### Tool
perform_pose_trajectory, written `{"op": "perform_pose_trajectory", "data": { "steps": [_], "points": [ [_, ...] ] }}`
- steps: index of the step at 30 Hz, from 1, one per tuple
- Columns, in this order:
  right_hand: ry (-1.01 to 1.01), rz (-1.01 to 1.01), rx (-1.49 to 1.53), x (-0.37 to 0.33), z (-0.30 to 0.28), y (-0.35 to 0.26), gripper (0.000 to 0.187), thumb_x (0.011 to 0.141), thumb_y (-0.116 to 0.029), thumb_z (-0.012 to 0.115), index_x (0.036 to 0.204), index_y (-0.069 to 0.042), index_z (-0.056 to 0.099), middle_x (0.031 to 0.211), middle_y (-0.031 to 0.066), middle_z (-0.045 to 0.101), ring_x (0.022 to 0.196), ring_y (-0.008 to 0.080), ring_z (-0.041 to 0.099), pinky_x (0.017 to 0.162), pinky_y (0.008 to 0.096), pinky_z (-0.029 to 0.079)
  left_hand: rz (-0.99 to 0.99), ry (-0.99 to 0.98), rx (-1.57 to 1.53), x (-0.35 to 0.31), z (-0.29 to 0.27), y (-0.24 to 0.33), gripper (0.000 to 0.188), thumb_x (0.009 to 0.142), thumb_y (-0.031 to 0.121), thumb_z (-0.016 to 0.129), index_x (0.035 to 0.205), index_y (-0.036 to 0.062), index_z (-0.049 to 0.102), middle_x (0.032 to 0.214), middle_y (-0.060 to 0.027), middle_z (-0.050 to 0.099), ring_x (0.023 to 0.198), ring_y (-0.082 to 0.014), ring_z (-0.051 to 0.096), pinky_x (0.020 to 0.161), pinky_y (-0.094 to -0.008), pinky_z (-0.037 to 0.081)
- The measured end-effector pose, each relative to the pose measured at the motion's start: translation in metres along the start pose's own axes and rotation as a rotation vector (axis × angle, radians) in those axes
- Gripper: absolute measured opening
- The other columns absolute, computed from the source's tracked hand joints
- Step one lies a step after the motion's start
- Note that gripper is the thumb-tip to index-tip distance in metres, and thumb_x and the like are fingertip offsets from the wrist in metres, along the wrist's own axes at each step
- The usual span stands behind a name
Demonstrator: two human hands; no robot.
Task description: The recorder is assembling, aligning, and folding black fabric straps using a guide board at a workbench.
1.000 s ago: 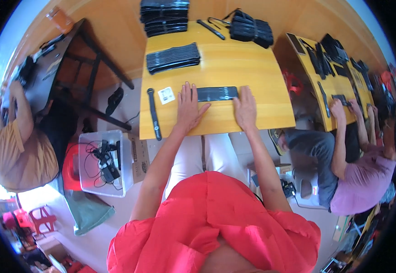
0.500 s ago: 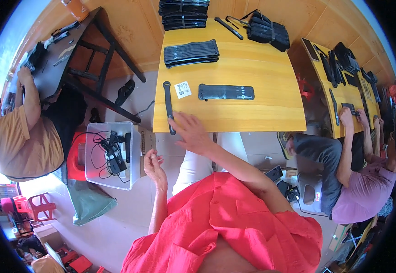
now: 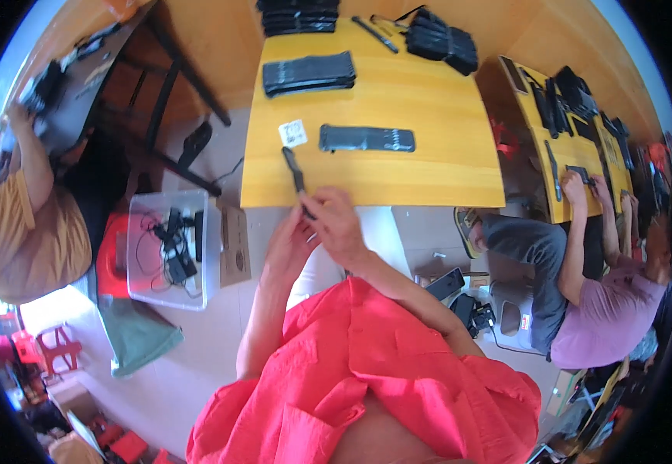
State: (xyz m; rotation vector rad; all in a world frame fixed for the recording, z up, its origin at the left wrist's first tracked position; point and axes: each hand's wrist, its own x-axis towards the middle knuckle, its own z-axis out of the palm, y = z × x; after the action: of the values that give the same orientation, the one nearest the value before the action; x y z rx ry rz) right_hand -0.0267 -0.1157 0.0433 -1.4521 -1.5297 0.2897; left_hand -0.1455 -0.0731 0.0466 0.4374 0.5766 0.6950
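Note:
A thin black strap [image 3: 293,164] with a looped far end slants over the front left edge of the yellow table [image 3: 428,182]. My right hand [image 3: 339,226] pinches its near end. Close beside it, my left hand [image 3: 292,243] has its fingers curled at the same end; whether they grip the strap too is hard to make out, as the picture is blurred there. A white label [image 3: 292,133] lies flat just beyond the loop. To its right rests a flat black bundle of straps [image 3: 367,139].
Stacks of black straps [image 3: 309,75] and a tied black bundle [image 3: 442,42] stand farther back. A clear plastic bin [image 3: 204,255] with black cables sits on the floor at left, by a cardboard box [image 3: 234,243]. Co-workers sit at tables on both sides.
My right hand has picked the strap's near end up off the table and drawn it toward me. My left hand has risen to meet it. The whole view has shifted slightly.

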Motion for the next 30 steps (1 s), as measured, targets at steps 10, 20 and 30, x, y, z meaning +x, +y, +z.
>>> {"op": "perform_pose_trajectory", "data": {
  "steps": [10,20,30],
  "points": [
    [0.234,0.017,0.223,0.006,-0.082,-0.028,0.031,0.069,0.004,0.067,0.099,-0.001,0.066,0.102,0.0133,0.057,0.1,0.0253,0.056,0.082,0.032,0.046,0.01,-0.023,0.164,-0.002,0.067,0.015,0.022,0.088,0.017,0.06,0.104,0.0009,0.06,0.085,-0.005,0.064,0.076,-0.0113,0.064,0.068,-0.0219,0.053],
    [0.124,-0.049,0.032,0.015,-0.102,-0.036,0.019,0.068,0.007,0.066,0.086,0.001,0.067,0.082,0.0119,0.062,0.073,0.022,0.063,0.062,0.0273,0.05,0.07,0.034,0.308,0.003,0.077,0.002,0.018,0.087,0.01,0.06,0.102,0.0005,0.062,0.093,-0.0062,0.064,0.074,-0.0112,0.063,0.068,-0.0239,0.053],
    [0.106,-0.078,-0.065,0.018,-0.11,-0.04,0.015,0.069,0.009,0.063,0.083,0.003,0.064,0.078,0.0122,0.061,0.067,0.0242,0.062,0.058,0.0294,0.049,0.099,0.06,0.334,0.003,0.088,0.0,0.022,0.08,0.012,0.069,0.097,-0.0008,0.064,0.08,-0.0063,0.065,0.066,-0.0101,0.062,0.061,-0.0205,0.051]
  ]
}}
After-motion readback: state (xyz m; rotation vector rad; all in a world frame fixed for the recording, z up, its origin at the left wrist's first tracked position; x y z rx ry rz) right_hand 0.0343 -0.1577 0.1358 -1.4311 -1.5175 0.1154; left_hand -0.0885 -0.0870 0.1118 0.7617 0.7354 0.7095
